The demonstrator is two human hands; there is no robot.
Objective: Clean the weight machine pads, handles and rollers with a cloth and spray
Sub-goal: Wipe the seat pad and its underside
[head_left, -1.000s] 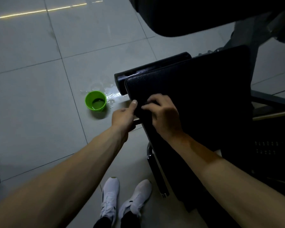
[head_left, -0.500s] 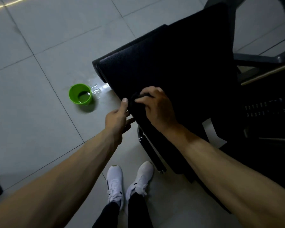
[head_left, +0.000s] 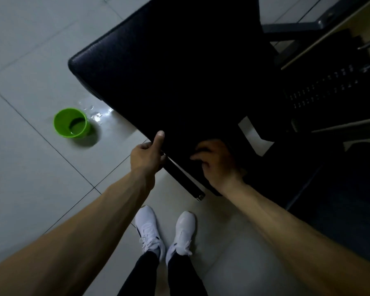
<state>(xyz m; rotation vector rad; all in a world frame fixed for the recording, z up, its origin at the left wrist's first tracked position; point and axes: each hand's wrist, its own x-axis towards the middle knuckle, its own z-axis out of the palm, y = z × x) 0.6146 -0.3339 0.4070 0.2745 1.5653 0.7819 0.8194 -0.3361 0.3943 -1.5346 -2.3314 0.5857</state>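
Note:
A large black padded seat (head_left: 169,67) of the weight machine fills the middle of the head view. My left hand (head_left: 149,153) grips its near left edge, thumb on top of the pad. My right hand (head_left: 217,162) presses down on the near part of the pad with fingers curled; a dark cloth seems to lie under it, but it blends into the black pad. A black frame tube with a metal end (head_left: 187,182) runs below the pad between my hands.
A green cup (head_left: 71,122) with liquid stands on the tiled floor at the left, beside a wet patch (head_left: 97,115). My white shoes (head_left: 166,233) are below the pad. The weight stack and metal bars (head_left: 325,86) stand at the right.
The view has dropped and moved closer to the pad. My right hand slid down and right along the pad toward its near end. My left hand moved along the pad's edge.

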